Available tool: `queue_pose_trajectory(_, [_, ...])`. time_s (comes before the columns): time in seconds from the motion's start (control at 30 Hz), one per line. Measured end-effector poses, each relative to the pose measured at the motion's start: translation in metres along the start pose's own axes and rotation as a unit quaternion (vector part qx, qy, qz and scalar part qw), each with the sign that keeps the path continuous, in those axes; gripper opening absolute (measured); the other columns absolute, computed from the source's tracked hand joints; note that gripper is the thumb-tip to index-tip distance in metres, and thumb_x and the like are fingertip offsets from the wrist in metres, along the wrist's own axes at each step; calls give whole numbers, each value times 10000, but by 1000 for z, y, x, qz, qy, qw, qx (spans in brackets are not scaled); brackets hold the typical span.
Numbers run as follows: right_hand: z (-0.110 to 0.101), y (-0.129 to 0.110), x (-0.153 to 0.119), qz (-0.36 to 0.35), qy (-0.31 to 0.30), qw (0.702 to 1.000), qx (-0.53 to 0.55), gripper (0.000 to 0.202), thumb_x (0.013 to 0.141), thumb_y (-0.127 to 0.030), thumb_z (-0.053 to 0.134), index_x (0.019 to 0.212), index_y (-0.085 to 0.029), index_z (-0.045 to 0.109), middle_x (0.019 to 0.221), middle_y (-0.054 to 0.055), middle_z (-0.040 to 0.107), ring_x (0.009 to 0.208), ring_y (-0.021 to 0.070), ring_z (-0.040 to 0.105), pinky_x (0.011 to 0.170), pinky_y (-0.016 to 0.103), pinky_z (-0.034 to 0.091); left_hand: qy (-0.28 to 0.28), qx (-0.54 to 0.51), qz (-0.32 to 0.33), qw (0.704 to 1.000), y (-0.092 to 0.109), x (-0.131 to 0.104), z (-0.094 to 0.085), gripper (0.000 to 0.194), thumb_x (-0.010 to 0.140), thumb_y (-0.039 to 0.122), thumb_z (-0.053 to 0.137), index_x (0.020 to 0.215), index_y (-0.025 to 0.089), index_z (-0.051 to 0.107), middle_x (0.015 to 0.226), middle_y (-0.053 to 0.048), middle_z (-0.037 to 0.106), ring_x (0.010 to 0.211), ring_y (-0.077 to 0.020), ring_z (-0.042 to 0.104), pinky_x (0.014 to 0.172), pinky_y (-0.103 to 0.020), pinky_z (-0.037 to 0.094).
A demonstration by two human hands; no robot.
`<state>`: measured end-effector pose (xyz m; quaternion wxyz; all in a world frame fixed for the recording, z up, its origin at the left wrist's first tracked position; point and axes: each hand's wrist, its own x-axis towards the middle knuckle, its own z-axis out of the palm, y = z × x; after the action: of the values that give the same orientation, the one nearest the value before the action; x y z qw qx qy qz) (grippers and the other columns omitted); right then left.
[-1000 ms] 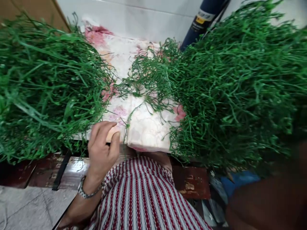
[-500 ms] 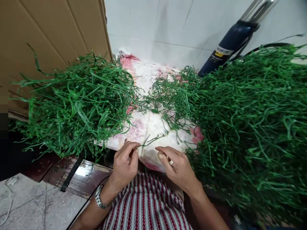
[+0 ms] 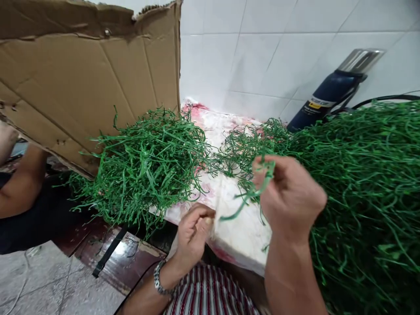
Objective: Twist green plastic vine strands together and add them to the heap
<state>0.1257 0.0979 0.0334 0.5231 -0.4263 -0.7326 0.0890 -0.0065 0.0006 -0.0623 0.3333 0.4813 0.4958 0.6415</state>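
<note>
My right hand is raised above the cloth-covered surface, its fingers pinched on a green stem that hangs down to the left, smeared by motion. Low at the near edge of the cloth, my left hand is closed, thumb against index finger; whatever it may pinch is too small to make out. One heap of green stems lies to the left. A larger green heap fills the right side, and a thinner tangle of stems lies between the two.
A cardboard sheet stands at the back left. A dark blue flask leans near the tiled wall, with a black cable behind it. Another person's arm shows at the far left. Below is a dark red board.
My right hand has risen and moved right and now holds a green stem. The stem at my left hand is gone from there. The view has shifted, showing more cardboard and another person's arm.
</note>
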Motion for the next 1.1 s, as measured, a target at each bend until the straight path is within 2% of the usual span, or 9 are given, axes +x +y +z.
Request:
queue_pose_trajectory(0.1, [14, -27, 64, -123, 105, 978, -130, 199, 879, -328, 467, 883, -191, 612, 787, 43, 621, 692, 144, 554, 677, 313, 482, -90, 3, -26, 996, -10, -5, 9, 239, 855, 279, 450, 777, 128, 618, 696, -48, 574, 674, -134, 527, 626, -254, 406])
queue_pose_trajectory(0.2, [53, -59, 114, -183, 83, 968, -147, 195, 912, -296, 417, 921, -178, 572, 915, 48, 607, 866, 124, 526, 789, 270, 465, -142, 23, -49, 988, -20, -9, 19, 258, 845, 267, 452, 722, 116, 621, 653, -50, 578, 632, -128, 527, 611, -248, 400])
queue_pose_trajectory(0.3, [108, -79, 131, -246, -73, 960, -115, 230, 911, -263, 418, 1092, -146, 496, 1047, 57, 554, 925, 112, 517, 810, 261, 453, -165, 34, -70, 983, -27, -11, 22, 232, 828, 237, 466, 712, 113, 624, 657, -51, 583, 635, -125, 527, 606, -239, 398])
queue_pose_trajectory(0.37, [138, -83, 127, -279, -216, 927, -127, 169, 864, -207, 477, 988, -122, 556, 952, 80, 598, 835, 155, 566, 772, 314, 472, -175, 43, -72, 981, -28, -11, 21, 212, 818, 201, 466, 713, 113, 628, 664, -51, 585, 643, -124, 528, 610, -234, 400])
queue_pose_trajectory(0.43, [151, -83, 119, -297, -283, 900, -143, 167, 799, -121, 516, 951, -125, 586, 863, 77, 630, 801, 195, 590, 781, 376, 466, -178, 64, -60, 980, -27, -12, 18, 198, 801, 154, 458, 714, 115, 630, 660, -49, 586, 643, -124, 531, 613, -232, 404])
queue_pose_trajectory(0.63, [98, -50, 100, -261, -164, 949, -63, 329, 860, -128, 353, 1070, -221, 588, 981, 44, 639, 896, 186, 587, 816, 358, 449, -168, 116, 44, 978, -22, -4, 16, 204, 773, 103, 416, 733, 122, 615, 658, -58, 591, 647, -134, 547, 629, -243, 433])
queue_pose_trajectory(0.77, [61, 15, 70, -91, -72, 963, -242, 254, 830, -235, 415, 892, -202, 659, 842, 102, 661, 763, 242, 594, 640, 367, 445, -150, 165, 83, 971, -21, 5, 18, 205, 806, 163, 422, 742, 139, 615, 666, -64, 602, 664, -147, 538, 666, -275, 444])
queue_pose_trajectory(0.93, [59, 81, 14, 17, -256, 878, -405, 315, 783, -354, 473, 984, -183, 645, 906, 170, 632, 738, 308, 587, 473, 342, 391, -170, 196, 104, 960, -26, 10, 26, 203, 809, 169, 427, 756, 138, 622, 706, -67, 630, 692, -150, 552, 704, -277, 461])
queue_pose_trajectory(1.1, [65, 75, -5, 39, -320, 870, -373, 261, 772, -271, 458, 910, -184, 663, 844, 138, 601, 531, 209, 547, 430, 311, 350, -196, 213, 115, 950, -33, 11, 32, 203, 795, 146, 420, 729, 153, 612, 716, -54, 642, 701, -147, 567, 730, -272, 468])
